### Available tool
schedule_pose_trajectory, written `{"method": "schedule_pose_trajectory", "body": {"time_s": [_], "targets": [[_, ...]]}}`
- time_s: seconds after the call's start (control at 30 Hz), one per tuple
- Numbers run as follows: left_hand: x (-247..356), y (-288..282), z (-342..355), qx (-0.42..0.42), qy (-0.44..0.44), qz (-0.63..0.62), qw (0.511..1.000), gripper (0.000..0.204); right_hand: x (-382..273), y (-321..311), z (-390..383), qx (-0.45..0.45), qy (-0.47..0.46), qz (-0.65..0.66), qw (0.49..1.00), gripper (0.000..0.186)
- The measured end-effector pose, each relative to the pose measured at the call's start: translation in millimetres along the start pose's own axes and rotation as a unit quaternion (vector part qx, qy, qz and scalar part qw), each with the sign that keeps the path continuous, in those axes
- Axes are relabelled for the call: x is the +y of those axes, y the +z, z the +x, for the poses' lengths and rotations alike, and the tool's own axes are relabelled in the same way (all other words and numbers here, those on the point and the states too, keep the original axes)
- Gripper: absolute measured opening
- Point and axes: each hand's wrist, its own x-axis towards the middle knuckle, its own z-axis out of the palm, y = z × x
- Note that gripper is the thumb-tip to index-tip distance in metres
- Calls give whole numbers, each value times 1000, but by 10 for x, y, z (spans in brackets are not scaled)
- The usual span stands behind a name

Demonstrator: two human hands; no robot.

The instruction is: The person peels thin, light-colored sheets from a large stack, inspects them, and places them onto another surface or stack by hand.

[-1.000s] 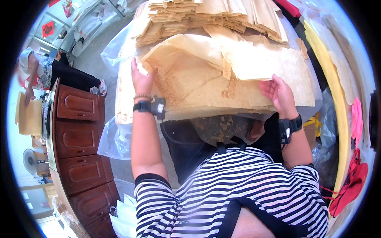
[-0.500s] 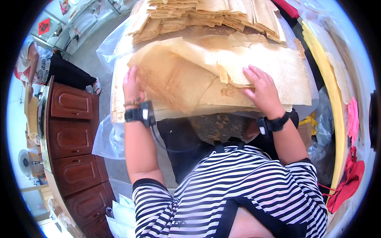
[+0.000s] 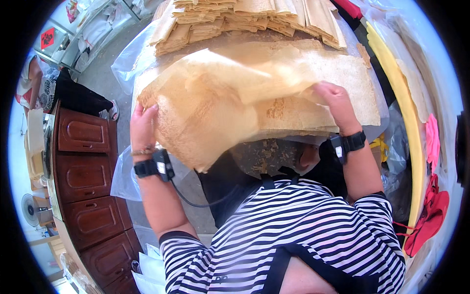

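A large, thin tan sheet (image 3: pixel 205 108) with brown mottled patches spans the space between my hands, wavy and partly lifted. My left hand (image 3: pixel 143 123) pinches its left edge, thumb on top. At the right, my right hand (image 3: pixel 338 104) has its fingers closed on the other end. The sheet's lower left part hangs past the near edge of the table. Beneath it lies a flat pile of similar sheets (image 3: pixel 360 98), lit brightly on the right.
Folded tan sheets (image 3: pixel 254 22) are stacked at the far side. Clear plastic (image 3: pixel 129 61) drapes off the table. Dark red cabinets (image 3: pixel 84 179) stand left, near another person (image 3: pixel 81 95). A yellow strip (image 3: pixel 399 83) and red sandals (image 3: pixel 431 220) lie right. Scraps litter the floor (image 3: pixel 264 154).
My left hand has moved left and toward me, pulling the sheet's left part out past the table edge. My right hand has closed on the right end, moving slightly right.
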Motion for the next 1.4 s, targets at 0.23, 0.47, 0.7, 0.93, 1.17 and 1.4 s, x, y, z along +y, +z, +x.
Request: {"method": "schedule_pose_trajectory", "body": {"time_s": [0.23, 0.47, 0.7, 0.93, 1.17, 1.4], "targets": [[56, -434, 699, -96, -31, 183, 978, 39, 84, -405, -172, 261, 5, 436, 861, 43], [-501, -240, 855, 46, 145, 325, 934, 46, 986, -1015, -307, 310, 116, 357, 874, 38], [-540, -613, -805, 234, 99, 341, 905, 31, 13, -569, -461, 313, -250, -454, 796, 45], [-935, -159, -1506, 166, -103, 159, 968, 25, -275, 903, -478, -135, -313, -360, 868, 46], [-719, -25, -1398, 82, -72, -175, 978, 44, -423, 1487, -327, -182, -340, -288, 876, 38], [-544, 143, -1437, -21, 5, -278, 960, 70, -714, 2170, -319, -278, -336, -191, 880, 47]]}}
